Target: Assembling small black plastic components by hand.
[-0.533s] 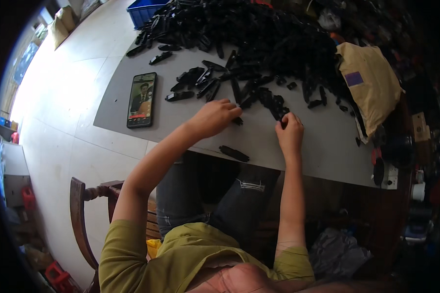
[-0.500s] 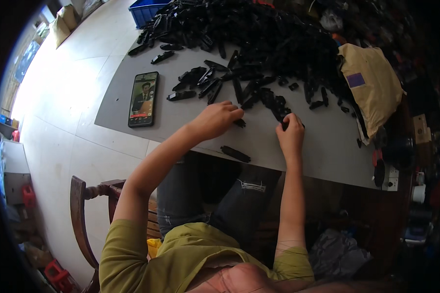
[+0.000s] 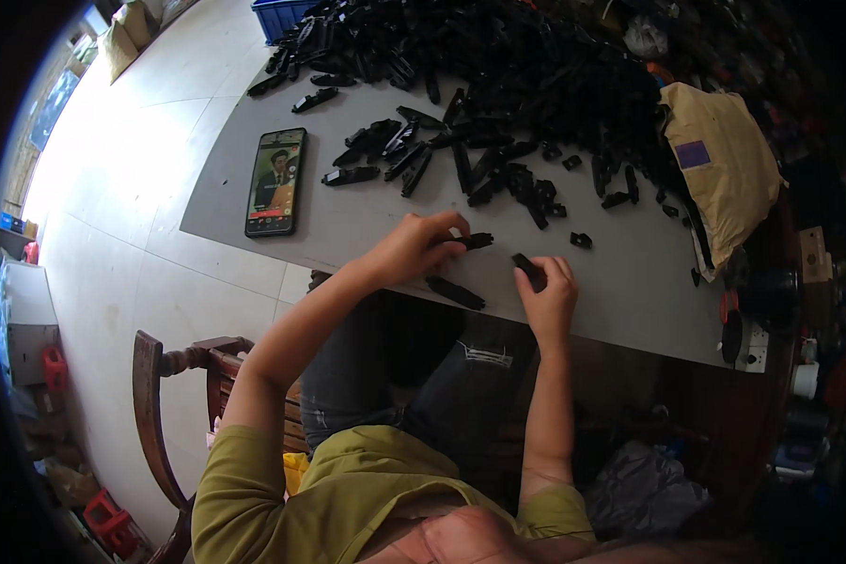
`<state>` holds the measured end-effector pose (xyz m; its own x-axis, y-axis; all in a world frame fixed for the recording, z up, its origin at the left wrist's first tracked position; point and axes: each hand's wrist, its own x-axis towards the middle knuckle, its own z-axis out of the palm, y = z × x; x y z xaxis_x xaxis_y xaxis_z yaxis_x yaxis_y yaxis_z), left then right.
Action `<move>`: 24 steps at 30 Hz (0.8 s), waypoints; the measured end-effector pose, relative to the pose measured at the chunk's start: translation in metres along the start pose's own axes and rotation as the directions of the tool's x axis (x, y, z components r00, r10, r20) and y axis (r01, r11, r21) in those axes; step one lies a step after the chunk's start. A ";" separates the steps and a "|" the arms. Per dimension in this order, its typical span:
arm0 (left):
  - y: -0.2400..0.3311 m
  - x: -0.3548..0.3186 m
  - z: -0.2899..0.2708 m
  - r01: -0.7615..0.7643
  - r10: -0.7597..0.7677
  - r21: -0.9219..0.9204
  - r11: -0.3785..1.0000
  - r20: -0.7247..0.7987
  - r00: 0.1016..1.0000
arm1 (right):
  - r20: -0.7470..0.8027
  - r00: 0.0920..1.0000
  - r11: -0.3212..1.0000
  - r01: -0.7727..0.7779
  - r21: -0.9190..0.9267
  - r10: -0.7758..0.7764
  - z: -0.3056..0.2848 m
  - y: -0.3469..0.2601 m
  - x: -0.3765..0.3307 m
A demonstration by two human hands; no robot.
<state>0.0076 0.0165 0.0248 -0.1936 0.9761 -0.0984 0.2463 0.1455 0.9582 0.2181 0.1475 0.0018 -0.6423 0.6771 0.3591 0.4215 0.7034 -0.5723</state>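
Observation:
My left hand (image 3: 421,248) is closed on a long black plastic part (image 3: 478,241), whose end sticks out to the right of the fingertips. Between thumb and fingers of my right hand (image 3: 550,299) is a short black plastic piece (image 3: 528,270). The two hands are a small way apart over the near side of the grey table (image 3: 348,218). Another long black part (image 3: 456,292) lies by the table's front edge, just below my left hand. A small loose black piece (image 3: 581,241) rests beyond my right hand.
A large heap of black plastic parts (image 3: 498,66) covers the far side of the table. A phone (image 3: 275,183) with a lit screen lies at the left. At the right is a tan bag (image 3: 724,174); a blue crate (image 3: 280,21) stands far left. A wooden chair (image 3: 150,404) is beside me.
My right hand has drawn back from the small pile toward me, bringing a short black piece. My left hand has shifted slightly nearer and now shows the long part in its fingers.

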 end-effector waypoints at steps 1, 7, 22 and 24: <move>-0.004 -0.001 0.000 0.041 -0.042 -0.035 0.999 -0.017 0.999 | 0.076 0.996 0.980 -0.060 0.188 0.047 0.001 -0.006 0.003; -0.020 -0.002 0.010 -0.248 0.272 0.171 0.954 -0.141 0.952 | 0.026 0.979 0.929 0.183 0.322 -0.202 0.024 -0.024 0.009; -0.030 0.001 0.005 -0.299 0.352 0.347 0.889 -0.097 0.931 | 0.221 0.957 0.941 0.112 0.319 -0.189 0.009 -0.009 0.012; -0.031 0.002 0.003 -0.287 0.330 0.326 0.901 -0.083 0.940 | 0.206 0.975 0.906 -0.012 0.423 -0.083 0.011 -0.010 0.008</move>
<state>0.0021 0.0146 -0.0056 -0.1797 0.9525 0.2457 0.5869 -0.0966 0.8039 0.2019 0.1435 0.0028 -0.7930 0.5574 0.2458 0.1191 0.5375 -0.8348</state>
